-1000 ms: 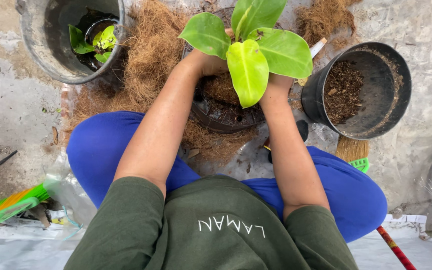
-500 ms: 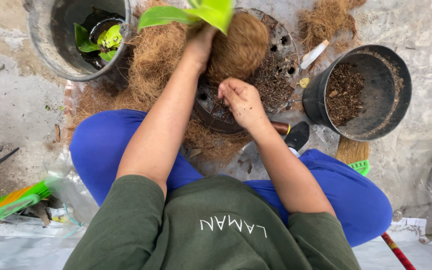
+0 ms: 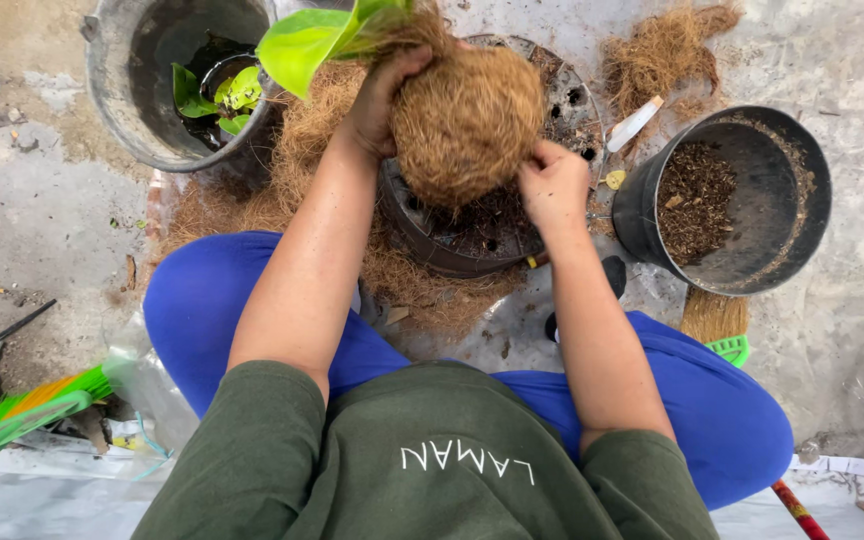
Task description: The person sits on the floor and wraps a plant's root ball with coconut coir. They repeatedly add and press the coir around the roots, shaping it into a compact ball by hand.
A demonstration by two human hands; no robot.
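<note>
The person sits cross-legged on the concrete, and both hands are up on one plant. The left hand (image 3: 384, 100) is closed around the top of a round ball of brown coconut fibre (image 3: 467, 120), just where the green leaves (image 3: 317, 38) come out; at least two leaves show, the rest run off the top edge. The right hand (image 3: 552, 185) is curled against the lower right side of the ball, fingers pinching at the fibre. The ball hangs above one shallow black pot (image 3: 497, 235) with holes in its wall and dark soil inside.

I count three containers: that holed pot, one black bucket (image 3: 752, 270) to the right holding some dark bark mix, and one grey bucket (image 3: 122, 100) at upper left with one small potted plant (image 3: 227, 90) in it. Loose fibre (image 3: 667, 55) lies in two patches, one behind the black bucket and one spread under the holed pot. One green broom (image 3: 22, 415) lies at the left.
</note>
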